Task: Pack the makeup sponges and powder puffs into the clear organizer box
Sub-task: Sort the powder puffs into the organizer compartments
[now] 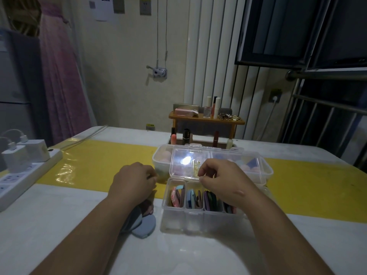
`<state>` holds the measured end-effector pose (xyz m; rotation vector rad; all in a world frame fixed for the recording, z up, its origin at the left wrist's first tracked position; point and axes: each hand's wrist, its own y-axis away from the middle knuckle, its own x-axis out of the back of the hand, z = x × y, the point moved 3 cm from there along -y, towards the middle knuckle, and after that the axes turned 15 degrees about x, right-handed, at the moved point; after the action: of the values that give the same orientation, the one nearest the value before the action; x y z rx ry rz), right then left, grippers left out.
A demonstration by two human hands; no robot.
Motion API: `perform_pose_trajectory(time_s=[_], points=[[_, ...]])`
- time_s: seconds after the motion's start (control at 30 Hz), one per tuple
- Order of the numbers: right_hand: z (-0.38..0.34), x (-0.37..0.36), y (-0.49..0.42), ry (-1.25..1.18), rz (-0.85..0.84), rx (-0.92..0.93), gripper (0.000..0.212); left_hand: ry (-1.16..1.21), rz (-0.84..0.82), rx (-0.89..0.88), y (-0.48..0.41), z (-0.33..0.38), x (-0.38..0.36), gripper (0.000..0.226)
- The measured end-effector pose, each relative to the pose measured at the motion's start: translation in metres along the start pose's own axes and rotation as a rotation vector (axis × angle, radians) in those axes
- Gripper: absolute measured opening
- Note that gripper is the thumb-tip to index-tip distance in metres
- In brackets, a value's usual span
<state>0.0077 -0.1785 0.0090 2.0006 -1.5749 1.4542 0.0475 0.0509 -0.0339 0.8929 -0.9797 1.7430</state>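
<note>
The clear organizer box (198, 213) stands on the white worktop (59, 225), just in front of a yellow strip (103, 165) that runs across it. Its lid (216, 161) is open and stands up at the back, catching a bright glare. At least 3 dividers split the inside, and powder puffs (193, 197) stand on edge in the compartments: pink and red at the left, blue next, then purple and dark green. The rightmost compartment is partly hidden.

The right hand (220, 183) hovers over the back of the box with its knuckles up and fingers curled. Its thumb and forefinger meet near the lid's lower edge, and I cannot tell whether they pinch anything.

The left hand (133, 183) sits just left of the box, also knuckles up with its fingers curled under. What it grips, if anything, is hidden. Under its wrist a small heap of loose puffs (146, 225) lies on the worktop, a grey-blue one lowest and a dark one above it, near the box's left wall.

Behind the lid stands a clear tub (161, 162) holding pink and blue sponges. At the far left lies a power strip (29, 175) with 2 white chargers plugged in. A small wooden shelf (206, 119) with cosmetics stands at the back.
</note>
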Motion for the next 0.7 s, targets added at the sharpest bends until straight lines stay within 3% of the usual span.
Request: perform_pose_trajectory(time_s=[0.33,0.7], points=[[0.002,-0.001,0.0,-0.006,0.022,-0.011,0.011,0.149,0.088,0.036,0.004,0.005,0.008,0.019],[0.003,-0.001,0.0,-0.015,0.039,0.005,0.011,0.452,0.368,-0.049,0.012,0.009,0.027,0.025]])
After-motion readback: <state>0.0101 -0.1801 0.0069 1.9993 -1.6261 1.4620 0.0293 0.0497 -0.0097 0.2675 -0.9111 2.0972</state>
